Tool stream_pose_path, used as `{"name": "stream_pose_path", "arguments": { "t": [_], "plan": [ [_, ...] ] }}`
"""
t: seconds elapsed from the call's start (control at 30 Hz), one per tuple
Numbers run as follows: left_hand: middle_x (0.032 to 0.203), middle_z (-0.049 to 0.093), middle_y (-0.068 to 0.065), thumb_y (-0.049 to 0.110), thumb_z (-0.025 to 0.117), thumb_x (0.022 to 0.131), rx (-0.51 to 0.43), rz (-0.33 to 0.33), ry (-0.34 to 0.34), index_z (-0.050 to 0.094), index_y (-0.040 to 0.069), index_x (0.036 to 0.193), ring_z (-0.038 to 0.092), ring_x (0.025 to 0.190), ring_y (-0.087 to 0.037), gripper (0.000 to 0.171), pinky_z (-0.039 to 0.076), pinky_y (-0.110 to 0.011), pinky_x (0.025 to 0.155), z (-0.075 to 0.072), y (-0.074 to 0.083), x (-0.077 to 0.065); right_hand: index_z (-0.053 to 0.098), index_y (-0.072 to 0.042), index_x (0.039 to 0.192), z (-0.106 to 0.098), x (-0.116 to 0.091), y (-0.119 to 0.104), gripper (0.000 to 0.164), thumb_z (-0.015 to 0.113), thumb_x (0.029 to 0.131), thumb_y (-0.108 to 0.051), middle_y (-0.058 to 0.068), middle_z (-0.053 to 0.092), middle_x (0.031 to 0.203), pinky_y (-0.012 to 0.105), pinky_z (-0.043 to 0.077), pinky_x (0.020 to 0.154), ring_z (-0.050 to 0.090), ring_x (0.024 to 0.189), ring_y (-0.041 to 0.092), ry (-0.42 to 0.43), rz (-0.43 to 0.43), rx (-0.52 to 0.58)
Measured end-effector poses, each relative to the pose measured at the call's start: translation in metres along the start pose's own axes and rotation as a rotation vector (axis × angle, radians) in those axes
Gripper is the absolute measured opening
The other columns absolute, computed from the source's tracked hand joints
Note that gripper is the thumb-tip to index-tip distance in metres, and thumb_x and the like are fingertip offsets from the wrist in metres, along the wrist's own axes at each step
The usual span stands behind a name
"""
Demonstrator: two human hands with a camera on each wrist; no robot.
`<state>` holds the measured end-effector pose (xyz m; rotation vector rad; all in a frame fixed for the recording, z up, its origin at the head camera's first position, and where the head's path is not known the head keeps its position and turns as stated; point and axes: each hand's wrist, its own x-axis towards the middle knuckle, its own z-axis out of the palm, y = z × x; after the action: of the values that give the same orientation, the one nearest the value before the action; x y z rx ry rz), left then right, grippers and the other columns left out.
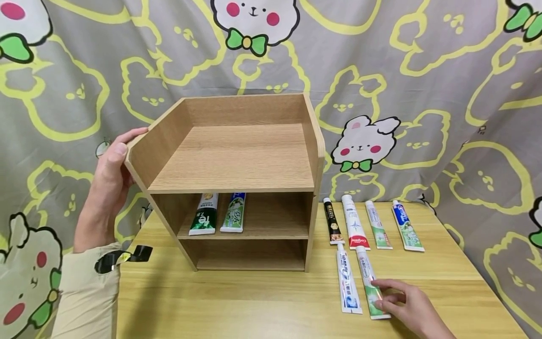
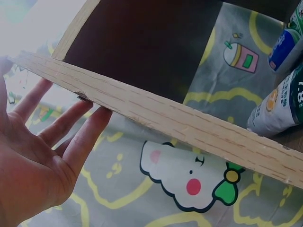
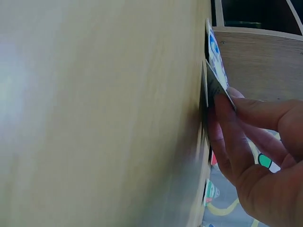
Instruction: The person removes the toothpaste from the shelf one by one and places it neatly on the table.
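A small wooden shelf unit (image 1: 237,155) stands on the table, with two toothpaste tubes, one dark green and white (image 1: 205,216) and one green and blue (image 1: 234,214), on its middle shelf. My left hand (image 1: 113,174) rests against the outer side of its left panel. In the left wrist view, the fingertips (image 2: 100,116) touch this panel's edge, fingers fairly straight. My right hand (image 1: 408,306) pinches the flat end of a white-and-green toothpaste tube (image 1: 370,285) between thumb and fingers. Beside that tube lies a white-and-blue toothpaste tube (image 1: 348,282).
Behind these two, a row of tubes lies on the table: a slim black one (image 1: 332,221), a red-and-white one (image 1: 354,223), a white-and-green one (image 1: 378,226) and a blue-and-green one (image 1: 407,226). A patterned grey curtain (image 1: 271,70) hangs behind the table (image 1: 237,306).
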<state>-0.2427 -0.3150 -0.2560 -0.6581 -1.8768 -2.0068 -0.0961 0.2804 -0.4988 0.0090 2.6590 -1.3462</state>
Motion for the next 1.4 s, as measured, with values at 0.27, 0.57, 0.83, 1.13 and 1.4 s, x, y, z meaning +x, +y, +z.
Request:
{"name": "stream_pose_path", "arguments": {
  "t": [0.27,0.57,0.83,1.13,1.4],
  "plan": [
    [0.133,0.049,-0.017,0.037,0.058,0.098,0.0,0.001,-0.008,0.056,0.01,0.147,0.057,0.101,-0.029,0.056,0.057,-0.031,0.069,0.0,0.002,0.0,0.071,-0.002,0.122,0.0,0.0,0.002,0.042,0.084,0.083,-0.008,0.014,0.07,0.117,0.024,0.056,0.069,0.065,0.08,0.009,0.009,-0.002,-0.033],
    [0.134,0.048,-0.017,0.037,0.057,0.098,0.006,0.007,-0.019,0.055,0.01,0.147,0.056,0.103,-0.029,0.056,0.056,-0.03,0.07,0.0,0.003,0.001,0.07,-0.006,0.119,-0.002,0.001,0.005,0.038,0.083,0.084,-0.007,0.006,0.068,0.11,0.025,0.054,0.071,0.06,0.084,0.009,-0.02,-0.026,-0.08],
    [0.133,0.049,-0.017,0.037,0.058,0.098,0.005,0.005,-0.009,0.056,0.011,0.147,0.056,0.101,-0.029,0.056,0.056,-0.031,0.069,-0.001,0.003,0.001,0.068,-0.005,0.125,-0.004,0.002,0.006,0.041,0.081,0.086,-0.004,0.009,0.068,0.115,0.025,0.055,0.07,0.062,0.087,0.007,-0.036,-0.06,-0.062],
    [0.131,0.05,-0.018,0.037,0.06,0.097,-0.011,-0.006,0.02,0.057,0.01,0.146,0.058,0.097,-0.029,0.057,0.056,-0.031,0.066,0.0,0.002,-0.001,0.067,-0.005,0.128,-0.004,0.001,0.005,0.04,0.078,0.089,-0.006,0.011,0.066,0.121,0.026,0.055,0.07,0.062,0.089,0.008,-0.045,-0.047,-0.058],
    [0.13,0.05,-0.019,0.038,0.058,0.097,0.006,-0.005,0.022,0.056,0.01,0.147,0.057,0.097,-0.029,0.056,0.055,-0.03,0.064,0.001,0.001,-0.002,0.066,-0.013,0.131,-0.004,-0.003,-0.01,0.039,0.076,0.094,-0.021,0.007,0.065,0.129,0.027,0.056,0.081,0.066,0.101,0.016,0.01,0.02,-0.082]
  ]
}}
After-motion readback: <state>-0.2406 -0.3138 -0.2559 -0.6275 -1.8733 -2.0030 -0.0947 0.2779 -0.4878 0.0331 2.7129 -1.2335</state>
